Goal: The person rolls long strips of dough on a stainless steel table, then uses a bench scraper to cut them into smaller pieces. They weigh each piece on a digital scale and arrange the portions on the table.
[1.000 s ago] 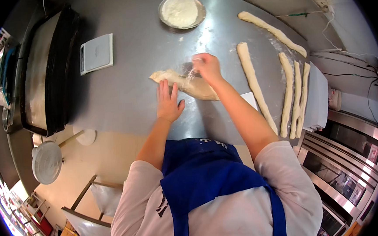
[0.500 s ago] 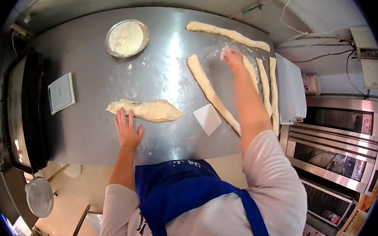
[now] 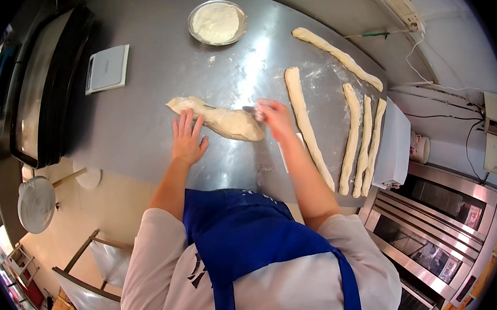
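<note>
A thick, uneven piece of pale dough (image 3: 223, 121) lies across the steel table (image 3: 142, 122) in front of me. My left hand (image 3: 189, 142) rests its fingertips on the dough's left part, fingers spread. By the dough's right end is my right hand (image 3: 275, 118), its fingers curled together and blurred. A small dark shape shows at those fingertips; whether it is a held thing or a shadow is unclear. My right forearm mostly covers a white scraper (image 3: 283, 155). Just right of this hand runs a long dough rope (image 3: 303, 113).
More dough ropes (image 3: 351, 142) lie at the right, and another rope (image 3: 339, 56) at the far right. A bowl of flour (image 3: 216, 22) stands at the back. Further left are a white scale (image 3: 107, 68) and a black-edged tray (image 3: 53, 82). Ovens (image 3: 431, 217) stand beyond the table's right.
My right hand has come left and nearer, from the floured patch among the ropes to the dough's right end. My left hand stays on the dough. The whole view has shifted and tilted.
</note>
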`<action>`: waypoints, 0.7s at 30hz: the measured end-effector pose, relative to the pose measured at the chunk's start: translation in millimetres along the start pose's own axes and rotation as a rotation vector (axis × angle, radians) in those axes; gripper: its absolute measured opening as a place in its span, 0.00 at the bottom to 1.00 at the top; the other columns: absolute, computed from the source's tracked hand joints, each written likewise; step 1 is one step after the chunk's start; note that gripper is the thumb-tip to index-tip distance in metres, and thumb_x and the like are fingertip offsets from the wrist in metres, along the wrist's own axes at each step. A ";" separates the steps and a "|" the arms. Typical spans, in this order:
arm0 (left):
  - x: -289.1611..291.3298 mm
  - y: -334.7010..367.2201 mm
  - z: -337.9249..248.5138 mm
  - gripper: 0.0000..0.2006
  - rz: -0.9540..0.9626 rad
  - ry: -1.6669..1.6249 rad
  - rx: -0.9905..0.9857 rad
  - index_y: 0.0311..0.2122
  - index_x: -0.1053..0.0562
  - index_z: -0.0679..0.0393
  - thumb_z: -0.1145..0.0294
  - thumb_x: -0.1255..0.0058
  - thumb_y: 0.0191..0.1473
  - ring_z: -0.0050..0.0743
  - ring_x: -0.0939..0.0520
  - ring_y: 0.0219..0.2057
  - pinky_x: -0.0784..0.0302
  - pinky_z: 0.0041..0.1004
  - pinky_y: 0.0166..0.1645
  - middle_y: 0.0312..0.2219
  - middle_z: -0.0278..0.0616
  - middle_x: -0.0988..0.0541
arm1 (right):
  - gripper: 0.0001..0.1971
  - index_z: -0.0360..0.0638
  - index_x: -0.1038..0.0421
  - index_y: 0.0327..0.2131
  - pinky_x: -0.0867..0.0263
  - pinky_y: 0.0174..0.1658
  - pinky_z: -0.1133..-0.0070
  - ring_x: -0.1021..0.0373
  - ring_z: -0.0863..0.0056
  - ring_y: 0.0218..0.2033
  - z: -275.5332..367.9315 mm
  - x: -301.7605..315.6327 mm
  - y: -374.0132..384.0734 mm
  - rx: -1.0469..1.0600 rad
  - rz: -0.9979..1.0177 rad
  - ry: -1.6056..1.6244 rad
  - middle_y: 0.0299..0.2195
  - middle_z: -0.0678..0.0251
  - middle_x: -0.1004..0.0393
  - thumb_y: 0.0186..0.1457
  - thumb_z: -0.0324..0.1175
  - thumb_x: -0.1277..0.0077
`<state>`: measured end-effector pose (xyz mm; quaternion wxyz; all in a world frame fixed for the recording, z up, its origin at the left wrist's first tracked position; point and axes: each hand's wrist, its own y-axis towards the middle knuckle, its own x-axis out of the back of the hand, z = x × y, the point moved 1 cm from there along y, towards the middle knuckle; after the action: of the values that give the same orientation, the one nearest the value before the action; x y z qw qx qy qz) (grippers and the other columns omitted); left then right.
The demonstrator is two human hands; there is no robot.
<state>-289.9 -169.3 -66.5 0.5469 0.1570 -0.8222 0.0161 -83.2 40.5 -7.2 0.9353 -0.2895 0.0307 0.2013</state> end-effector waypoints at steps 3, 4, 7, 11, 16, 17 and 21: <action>1.6 3.2 -2.5 0.35 0.133 0.036 -0.106 0.66 0.40 0.52 0.61 0.44 0.52 0.53 0.51 0.71 0.55 0.60 0.70 0.69 0.50 0.50 | 0.14 0.36 0.22 0.43 0.28 0.42 0.70 0.25 0.67 0.35 -15.1 -35.9 -3.3 0.334 0.183 -0.725 0.33 0.57 0.20 0.55 0.33 0.42; 1.9 2.4 -3.9 0.35 0.139 0.047 -0.147 0.66 0.40 0.50 0.60 0.45 0.53 0.51 0.51 0.71 0.55 0.60 0.70 0.69 0.48 0.49 | 0.15 0.37 0.23 0.44 0.30 0.46 0.68 0.26 0.63 0.39 -17.1 -28.6 -3.3 0.479 0.081 -0.864 0.36 0.54 0.21 0.55 0.34 0.42; 0.4 1.6 -13.9 0.34 0.212 0.061 -0.376 0.66 0.40 0.46 0.58 0.45 0.54 0.46 0.51 0.71 0.54 0.59 0.70 0.70 0.44 0.48 | 0.22 0.38 0.26 0.49 0.38 0.58 0.61 0.33 0.49 0.53 -21.5 25.5 -23.5 0.682 -0.223 -1.194 0.48 0.45 0.27 0.52 0.39 0.41; -7.7 27.6 -35.6 0.34 0.254 0.017 -0.623 0.66 0.39 0.40 0.51 0.45 0.55 0.45 0.50 0.71 0.52 0.55 0.70 0.69 0.40 0.47 | 0.35 0.34 0.39 0.60 0.47 0.64 0.56 0.44 0.38 0.62 -74.1 124.4 -86.0 0.608 -0.412 -1.405 0.60 0.33 0.42 0.53 0.42 0.40; 16.8 90.3 -29.3 0.32 0.199 -0.024 -0.650 0.65 0.37 0.39 0.47 0.47 0.56 0.46 0.37 0.65 0.47 0.50 0.69 0.63 0.41 0.34 | 0.36 0.34 0.40 0.61 0.48 0.64 0.53 0.45 0.36 0.62 -101.2 135.0 -128.8 0.590 -0.374 -1.567 0.61 0.33 0.44 0.53 0.43 0.40; 18.1 99.8 -21.7 0.31 0.173 0.000 -0.507 0.65 0.36 0.40 0.47 0.48 0.56 0.46 0.36 0.64 0.46 0.50 0.69 0.62 0.41 0.32 | 0.35 0.34 0.39 0.59 0.46 0.63 0.54 0.44 0.37 0.61 -103.8 133.8 -127.7 0.583 -0.428 -1.506 0.60 0.34 0.42 0.53 0.42 0.40; 18.6 87.1 27.7 0.31 0.090 0.136 -0.113 0.63 0.34 0.45 0.43 0.50 0.58 0.44 0.35 0.63 0.45 0.51 0.67 0.60 0.41 0.30 | 0.34 0.36 0.35 0.54 0.42 0.58 0.55 0.38 0.42 0.55 -103.8 118.4 -123.3 0.485 -0.590 -1.361 0.54 0.42 0.35 0.48 0.45 0.34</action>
<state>-345.3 -96.5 -48.1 0.6082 0.0874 -0.7890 0.0050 80.1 -67.1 -48.8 0.8003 0.1143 -0.5849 0.0654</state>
